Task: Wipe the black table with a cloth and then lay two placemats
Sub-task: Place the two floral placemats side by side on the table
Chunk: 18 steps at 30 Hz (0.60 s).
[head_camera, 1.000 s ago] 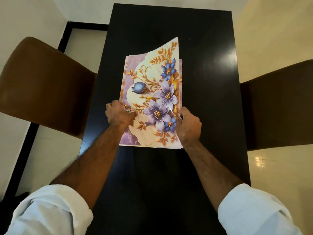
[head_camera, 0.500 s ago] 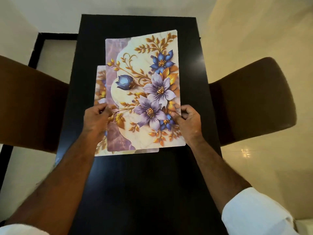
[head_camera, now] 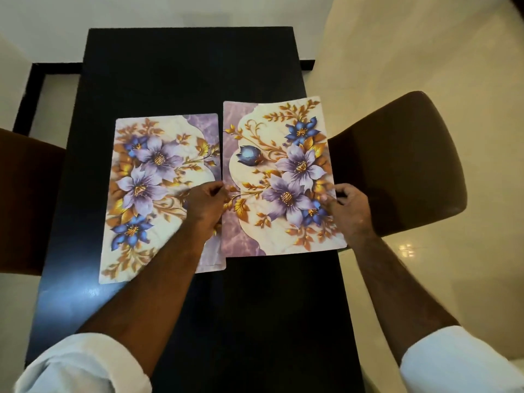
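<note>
Two floral placemats with purple and blue flowers and gold leaves are on the black table [head_camera: 187, 69]. The left placemat [head_camera: 141, 194] lies flat near the table's left side. The right placemat [head_camera: 283, 177] sits beside it, its right edge reaching past the table's right side. My left hand [head_camera: 205, 207] pinches the right placemat's left edge, resting over the left placemat's right edge. My right hand [head_camera: 350, 207] grips the right placemat's right edge. No cloth is in view.
A brown chair [head_camera: 397, 165] stands right of the table, close to the right placemat's edge. Another brown chair [head_camera: 25, 202] stands on the left. A black frame [head_camera: 31, 89] runs along the floor at the back left.
The two placemats were stacked in the table's middle. The upper one has moved to the right with both hands, and the lower one now lies uncovered on the left.
</note>
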Motion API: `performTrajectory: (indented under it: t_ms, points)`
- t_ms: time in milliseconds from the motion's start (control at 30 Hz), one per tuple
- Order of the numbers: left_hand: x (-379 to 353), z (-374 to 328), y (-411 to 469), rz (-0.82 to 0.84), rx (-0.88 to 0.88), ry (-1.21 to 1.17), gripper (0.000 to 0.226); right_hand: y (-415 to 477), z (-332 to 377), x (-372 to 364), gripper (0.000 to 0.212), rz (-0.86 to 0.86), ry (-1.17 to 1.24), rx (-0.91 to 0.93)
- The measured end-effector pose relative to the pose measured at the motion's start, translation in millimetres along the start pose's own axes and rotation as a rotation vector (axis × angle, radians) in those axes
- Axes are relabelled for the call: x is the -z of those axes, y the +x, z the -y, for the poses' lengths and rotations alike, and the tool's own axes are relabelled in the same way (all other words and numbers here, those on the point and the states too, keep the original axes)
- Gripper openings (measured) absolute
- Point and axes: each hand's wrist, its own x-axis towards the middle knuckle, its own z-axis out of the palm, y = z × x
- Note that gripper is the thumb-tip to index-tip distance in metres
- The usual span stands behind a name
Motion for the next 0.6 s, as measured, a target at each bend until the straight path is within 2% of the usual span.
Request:
performTrajectory:
  t_ms: [100, 233, 400, 600]
  points:
    - [7, 1, 1, -0.073, -0.123, 0.183, 0.025, 5, -5, -14, 0.02, 0.019, 0.014, -0.019]
    - [6, -4, 4, -0.113, -0.171, 0.273, 0.027, 7, -1, -18, 0.019, 0.014, -0.006, -0.025]
    - [3, -10, 3, -0.147, -0.152, 0.387, 0.032, 8, 0, -3, 0.023, -0.051, -0.224, 0.023]
    - [7, -7, -3, -0.174, -0.103, 0.409, 0.035, 11, 4, -4, 0.024, -0.05, -0.282, -0.024]
